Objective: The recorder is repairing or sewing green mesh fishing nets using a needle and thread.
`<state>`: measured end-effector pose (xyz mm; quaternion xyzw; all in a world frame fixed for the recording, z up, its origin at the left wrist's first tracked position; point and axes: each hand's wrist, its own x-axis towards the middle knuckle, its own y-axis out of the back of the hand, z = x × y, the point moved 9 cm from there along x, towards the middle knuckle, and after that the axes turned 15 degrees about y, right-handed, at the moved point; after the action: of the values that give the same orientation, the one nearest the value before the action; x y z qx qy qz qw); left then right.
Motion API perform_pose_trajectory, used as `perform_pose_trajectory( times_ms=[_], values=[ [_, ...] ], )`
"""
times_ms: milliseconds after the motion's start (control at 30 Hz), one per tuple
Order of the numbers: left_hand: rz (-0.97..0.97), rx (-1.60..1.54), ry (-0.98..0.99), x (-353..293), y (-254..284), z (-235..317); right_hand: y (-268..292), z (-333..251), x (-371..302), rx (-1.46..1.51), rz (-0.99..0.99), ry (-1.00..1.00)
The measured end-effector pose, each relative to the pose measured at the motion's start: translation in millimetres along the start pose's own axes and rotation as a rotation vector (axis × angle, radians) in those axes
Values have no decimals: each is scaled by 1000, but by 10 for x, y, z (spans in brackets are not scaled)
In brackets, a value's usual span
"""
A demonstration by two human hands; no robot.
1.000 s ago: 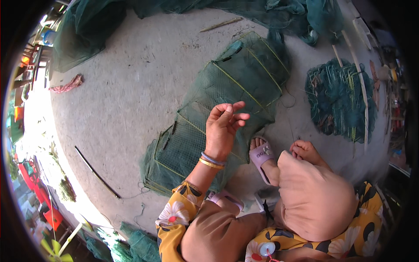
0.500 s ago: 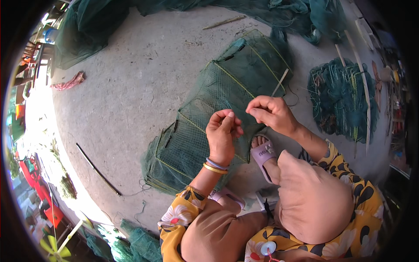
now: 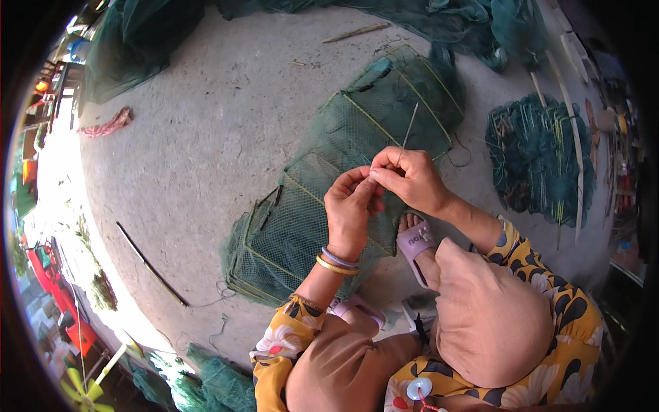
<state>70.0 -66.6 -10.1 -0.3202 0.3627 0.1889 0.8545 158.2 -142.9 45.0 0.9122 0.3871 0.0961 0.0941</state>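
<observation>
My left hand (image 3: 350,209), with two bangles at the wrist, is closed in a pinch above the green mesh net trap (image 3: 288,230). What its fingertips hold is too fine to make out. Against those fingertips come the thumb and forefinger of my right hand (image 3: 417,184). A thin, flat, pale stick (image 3: 411,127) rises from the right hand's curled fingers. The trap lies long on the floor, with yellow-edged ribs and dark ties along its side; both hands cover part of it.
Dark green netting (image 3: 137,48) is heaped along the far side. A folded net bundle (image 3: 539,158) with poles lies at the right. A dark rod (image 3: 151,264), a reddish cloth (image 3: 108,123) and a wooden stick (image 3: 355,32) rest on the concrete. My lilac slippers (image 3: 416,242) are beside the trap.
My right hand has moved left and slightly down until its fingertips meet the left hand's. The pale stick swung more upright and shows its narrow edge. The left hand stayed nearly in place.
</observation>
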Motion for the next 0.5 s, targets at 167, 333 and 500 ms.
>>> perform_pose_trajectory(
  times_ms=[167, 333, 500],
  values=[
    [-36, 7, 18, -7, -25, 58, 46, -90, -17, 3, 48, 22],
    [14, 188, -180, -9, -67, 244, 20, -366, 81, -84, -13, 179],
    [82, 34, -68, -144, 59, 112, -32, -499, -92, -93, -55, 254]
  ],
)
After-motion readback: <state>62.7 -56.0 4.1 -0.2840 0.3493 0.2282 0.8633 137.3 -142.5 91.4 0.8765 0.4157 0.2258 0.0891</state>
